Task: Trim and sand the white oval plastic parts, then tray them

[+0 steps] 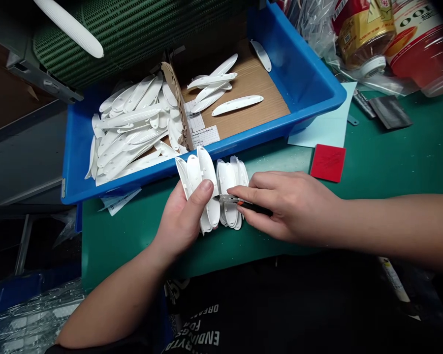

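Several long, oval white plastic parts [194, 172] are gripped side by side in my left hand [184, 211], the thumb pressed over them. My right hand [291, 204] is closed around a small pair of nippers [256, 207] with black and orange handles. Their metal jaws point left and meet the edge of the held parts near the thumb. Whether the jaws are cutting anything cannot be made out. A second cluster of white parts [228, 171] stands just right of the held ones, partly behind my right fingers and the nippers.
Beyond my hands sits a blue bin [313, 88] with a cardboard divider [174, 93]; white parts [133, 128] are heaped on its left side, fewer on its right. A green conveyor belt [133, 34] carries one part. At right lie a red square [328, 162] and bottles [369, 39].
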`<state>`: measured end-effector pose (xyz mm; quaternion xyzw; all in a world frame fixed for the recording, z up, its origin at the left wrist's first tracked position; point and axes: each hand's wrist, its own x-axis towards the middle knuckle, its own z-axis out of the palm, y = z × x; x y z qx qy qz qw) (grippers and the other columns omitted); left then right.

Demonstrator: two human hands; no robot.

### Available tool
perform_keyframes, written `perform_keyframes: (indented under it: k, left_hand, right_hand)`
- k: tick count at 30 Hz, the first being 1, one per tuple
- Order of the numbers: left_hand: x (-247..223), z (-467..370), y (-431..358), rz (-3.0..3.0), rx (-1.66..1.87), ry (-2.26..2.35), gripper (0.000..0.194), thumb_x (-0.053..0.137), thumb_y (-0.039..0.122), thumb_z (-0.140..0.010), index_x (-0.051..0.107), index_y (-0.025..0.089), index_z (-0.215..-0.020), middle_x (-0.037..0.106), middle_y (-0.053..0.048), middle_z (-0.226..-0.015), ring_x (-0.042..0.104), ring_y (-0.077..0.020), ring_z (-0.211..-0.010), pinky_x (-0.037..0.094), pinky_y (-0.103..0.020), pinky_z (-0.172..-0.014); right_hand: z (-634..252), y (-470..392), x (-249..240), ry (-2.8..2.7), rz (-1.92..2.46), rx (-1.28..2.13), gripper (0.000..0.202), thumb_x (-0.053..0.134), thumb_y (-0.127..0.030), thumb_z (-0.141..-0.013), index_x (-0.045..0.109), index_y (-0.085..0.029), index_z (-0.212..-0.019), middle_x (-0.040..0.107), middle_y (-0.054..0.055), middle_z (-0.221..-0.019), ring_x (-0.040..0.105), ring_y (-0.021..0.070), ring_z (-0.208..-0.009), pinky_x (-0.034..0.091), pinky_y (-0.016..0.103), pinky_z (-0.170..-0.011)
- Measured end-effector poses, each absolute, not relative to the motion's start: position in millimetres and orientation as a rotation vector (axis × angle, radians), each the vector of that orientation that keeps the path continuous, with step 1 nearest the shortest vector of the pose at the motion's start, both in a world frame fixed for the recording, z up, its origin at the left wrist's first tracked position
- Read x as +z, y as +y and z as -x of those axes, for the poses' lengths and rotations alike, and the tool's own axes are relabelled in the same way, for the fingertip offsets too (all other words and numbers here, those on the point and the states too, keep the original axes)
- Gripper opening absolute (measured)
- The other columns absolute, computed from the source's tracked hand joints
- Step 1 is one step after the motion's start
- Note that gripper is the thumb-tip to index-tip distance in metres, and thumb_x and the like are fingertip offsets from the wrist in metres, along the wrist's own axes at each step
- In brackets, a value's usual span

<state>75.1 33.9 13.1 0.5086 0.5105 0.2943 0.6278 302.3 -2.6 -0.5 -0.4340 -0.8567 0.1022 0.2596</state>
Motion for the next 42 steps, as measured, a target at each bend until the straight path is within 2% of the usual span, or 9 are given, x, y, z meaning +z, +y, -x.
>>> perform_keyframes:
  k: [6, 11, 14, 19, 22, 26, 35, 38, 42]
  left_hand:
    - [9.4, -76.0, 34.1, -1.145, 0.736, 1.19, 0.046, 0.07, 0.058, -0.094, 0.062, 0.024, -0.123, 0.07, -0.003, -0.081, 0.067, -0.0203, -0.062, 0.049, -0.028, -0.048]
    - [8.4, -75.5, 36.1, -1.185, 0.69, 1.201, 0.047, 0.075, 0.059, -0.091, 0.06, 0.023, -0.119, 0.076, -0.008, -0.099, 0.075, -0.0287, -0.091, 0.054, -0.029, -0.057]
    - [8.1, -75.8, 35.7, -1.227, 0.705, 1.232, 0.047, 0.075, 0.058, -0.091, 0.06, 0.023, -0.118, 0.076, -0.008, -0.099, 0.075, -0.031, -0.095, 0.057, -0.031, -0.061]
    - [7.3, -76.8, 36.0, -1.266, 0.713, 1.228, 0.05, 0.075, 0.058, -0.091, 0.059, 0.023, -0.123, 0.076, -0.008, -0.097, 0.076, -0.0295, -0.091, 0.057, -0.031, -0.06]
    - [9.0, -78.6, 37.8, -1.289, 0.681, 1.236, 0.05, 0.074, 0.059, -0.091, 0.058, 0.023, -0.122, 0.075, -0.005, -0.087, 0.073, -0.023, -0.069, 0.053, -0.029, -0.052]
    - [10.6, -81.1, 39.4, -1.283, 0.642, 1.205, 0.044, 0.071, 0.061, -0.094, 0.056, 0.023, -0.112, 0.066, 0.002, -0.067, 0.058, -0.0146, -0.044, 0.045, -0.026, -0.042]
    - [8.7, -74.5, 38.6, -1.095, 0.629, 1.152, 0.026, 0.065, 0.046, -0.098, 0.053, 0.024, -0.108, 0.068, 0.002, -0.069, 0.06, -0.0177, -0.045, 0.047, -0.03, -0.042]
    - [10.1, -72.8, 38.1, -1.073, 0.597, 1.146, 0.028, 0.066, 0.042, -0.096, 0.052, 0.025, -0.114, 0.072, 0.001, -0.074, 0.063, -0.0198, -0.046, 0.048, -0.03, -0.04]
    - [11.5, -70.8, 37.3, -1.065, 0.61, 1.169, 0.031, 0.069, 0.04, -0.093, 0.053, 0.025, -0.115, 0.075, 0.0, -0.079, 0.069, -0.0227, -0.052, 0.056, -0.033, -0.044]
  right_hand:
    - [-303.9, -2.2, 5.6, -2.413, 1.271, 0.178, 0.036, 0.057, -0.037, -0.104, 0.072, -0.02, -0.133, 0.066, 0.007, -0.095, 0.055, 0.0198, -0.084, 0.021, 0.034, -0.059]
    - [-303.3, -2.6, 8.8, -2.462, 1.296, 0.145, 0.034, 0.058, -0.036, -0.103, 0.072, -0.019, -0.129, 0.064, 0.008, -0.096, 0.052, 0.0214, -0.085, 0.019, 0.035, -0.06]
    - [-302.8, -3.8, 9.0, -2.492, 1.298, 0.128, 0.034, 0.057, -0.036, -0.104, 0.072, -0.018, -0.128, 0.064, 0.009, -0.094, 0.051, 0.0212, -0.084, 0.018, 0.034, -0.06]
    - [-304.8, -3.6, 7.1, -2.516, 1.282, 0.146, 0.032, 0.055, -0.033, -0.105, 0.073, -0.017, -0.126, 0.064, 0.007, -0.088, 0.053, 0.0189, -0.078, 0.019, 0.033, -0.059]
    - [-308.7, 0.1, 4.7, -2.443, 1.253, 0.194, 0.032, 0.056, -0.033, -0.104, 0.074, -0.017, -0.126, 0.065, 0.006, -0.087, 0.055, 0.017, -0.075, 0.024, 0.032, -0.059]
    - [-314.8, 6.8, 2.5, -2.247, 1.249, 0.244, 0.033, 0.06, -0.034, -0.103, 0.075, -0.019, -0.128, 0.067, 0.004, -0.087, 0.059, 0.0152, -0.074, 0.03, 0.03, -0.06]
    - [-314.0, 6.4, 0.9, -2.212, 1.246, 0.308, 0.034, 0.065, -0.033, -0.1, 0.076, -0.019, -0.128, 0.066, 0.003, -0.088, 0.06, 0.0155, -0.077, 0.032, 0.029, -0.06]
    - [-312.2, 4.4, 2.2, -2.268, 1.232, 0.251, 0.036, 0.063, -0.035, -0.101, 0.075, -0.019, -0.13, 0.067, 0.005, -0.092, 0.06, 0.0177, -0.08, 0.029, 0.03, -0.06]
    - [-311.5, 5.1, 1.9, -2.308, 1.257, 0.232, 0.037, 0.062, -0.036, -0.101, 0.075, -0.019, -0.132, 0.067, 0.006, -0.094, 0.058, 0.0186, -0.081, 0.025, 0.031, -0.059]
